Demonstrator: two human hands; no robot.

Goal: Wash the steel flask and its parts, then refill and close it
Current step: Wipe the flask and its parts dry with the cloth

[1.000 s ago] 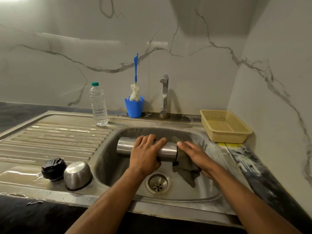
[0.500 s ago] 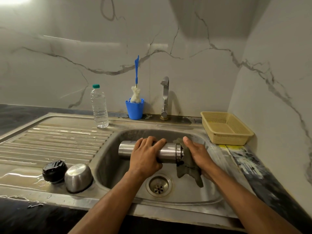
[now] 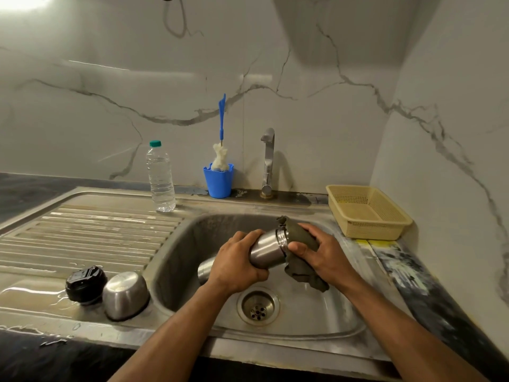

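While the steel flask (image 3: 267,250) is held tilted over the sink (image 3: 325,326), mouth toward 1 o'clock, its body is gripped by the left hand (image 3: 238,261). A dark cloth (image 3: 301,256), apparently covering the mouth, is clutched by the right hand (image 3: 321,252). Black stopper (image 3: 86,284) and steel cup (image 3: 126,295) are set at 9 o'clock.
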